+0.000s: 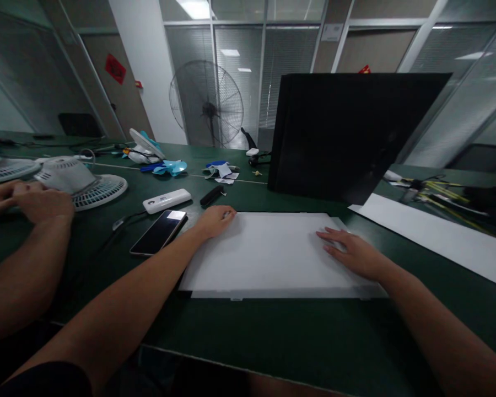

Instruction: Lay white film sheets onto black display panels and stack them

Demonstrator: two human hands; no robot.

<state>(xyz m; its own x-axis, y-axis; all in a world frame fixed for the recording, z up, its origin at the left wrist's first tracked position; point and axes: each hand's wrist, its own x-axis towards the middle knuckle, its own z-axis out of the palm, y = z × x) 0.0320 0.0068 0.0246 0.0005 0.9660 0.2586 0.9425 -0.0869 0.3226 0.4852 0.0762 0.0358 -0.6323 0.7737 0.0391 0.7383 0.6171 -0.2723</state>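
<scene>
A flat white rectangular panel, which looks like layered sheets, lies on the green table before me. At its far left corner is my left hand, fingers curled and closed at the edge; the fingertips are partly hidden. My right hand rests over the panel's right side with its fingers stretched out and apart, holding nothing. Small tabs show along the near edge. Beside my left forearm lies a smartphone. Just beyond it is a white power bank with a cable, and a small black object lies to its right.
A large black panel stands upright behind the work. White sheets lie at the right, near yellow cables. On the left, another person's hands touch a white fan part. Blue fan blades lie farther back.
</scene>
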